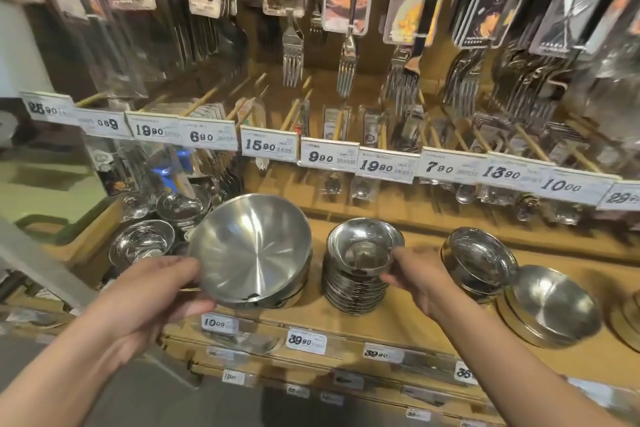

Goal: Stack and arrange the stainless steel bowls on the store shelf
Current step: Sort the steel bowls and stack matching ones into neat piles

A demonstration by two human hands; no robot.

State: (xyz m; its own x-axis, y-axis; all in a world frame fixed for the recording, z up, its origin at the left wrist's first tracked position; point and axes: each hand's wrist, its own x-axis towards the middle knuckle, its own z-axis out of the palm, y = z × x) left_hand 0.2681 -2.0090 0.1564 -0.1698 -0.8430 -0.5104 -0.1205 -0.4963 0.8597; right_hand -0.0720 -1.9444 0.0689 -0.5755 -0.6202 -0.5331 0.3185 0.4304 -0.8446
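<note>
Stainless steel bowls sit in several stacks along the wooden shelf (408, 322). The left hand (156, 291) pinches the near rim of a large bowl (249, 250), tilted toward the camera on top of a short stack near the shelf's front edge. The right hand (420, 276) grips the right rim of a small bowl (363, 246) topping a taller stack (355, 291) in the middle. Further right, another small stack (479, 258) leans, apparently touching a wide bowl (550, 305). Price tags (268, 146) line the rail above.
</note>
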